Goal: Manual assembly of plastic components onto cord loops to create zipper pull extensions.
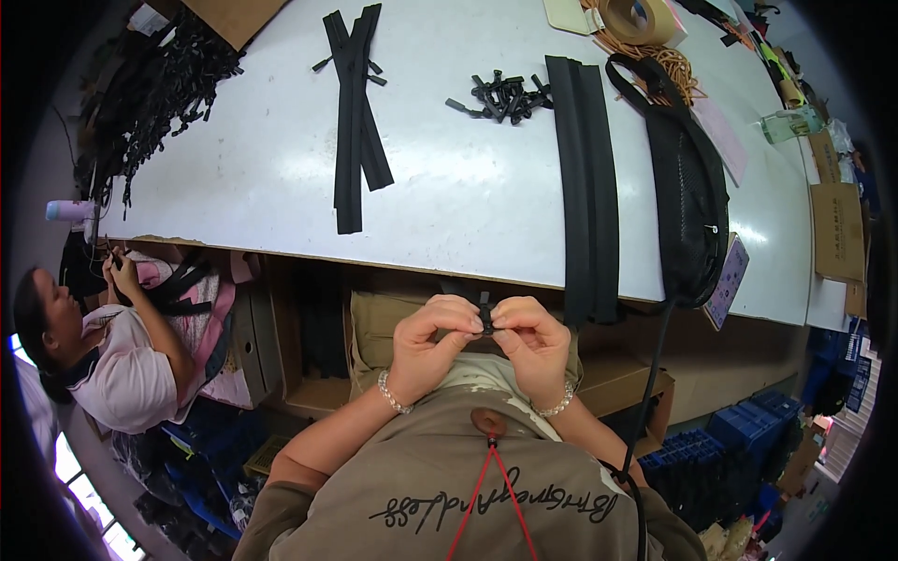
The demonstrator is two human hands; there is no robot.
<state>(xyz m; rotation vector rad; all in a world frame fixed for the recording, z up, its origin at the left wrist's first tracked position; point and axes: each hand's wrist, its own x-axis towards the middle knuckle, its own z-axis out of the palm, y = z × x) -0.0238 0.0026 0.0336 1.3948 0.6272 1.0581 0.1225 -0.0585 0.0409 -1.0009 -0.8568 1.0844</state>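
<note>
My left hand and my right hand meet just off the table's near edge, in front of my body. Both pinch a small black zipper pull between thumb and fingers; its greyish end sticks up, and the fingertips hide most of the rest. On the table beyond lies a loose pile of similar black pulls. Two black zippers lie crossed to the left, with pulls near their far ends. Right of the pile, long black zipper tapes lie side by side and hang over the near edge.
A black bag lies at the right beside a phone at the edge. Farther back are a tape roll and tan cord. A heap of black pulls covers the far left. A co-worker sits at the left.
</note>
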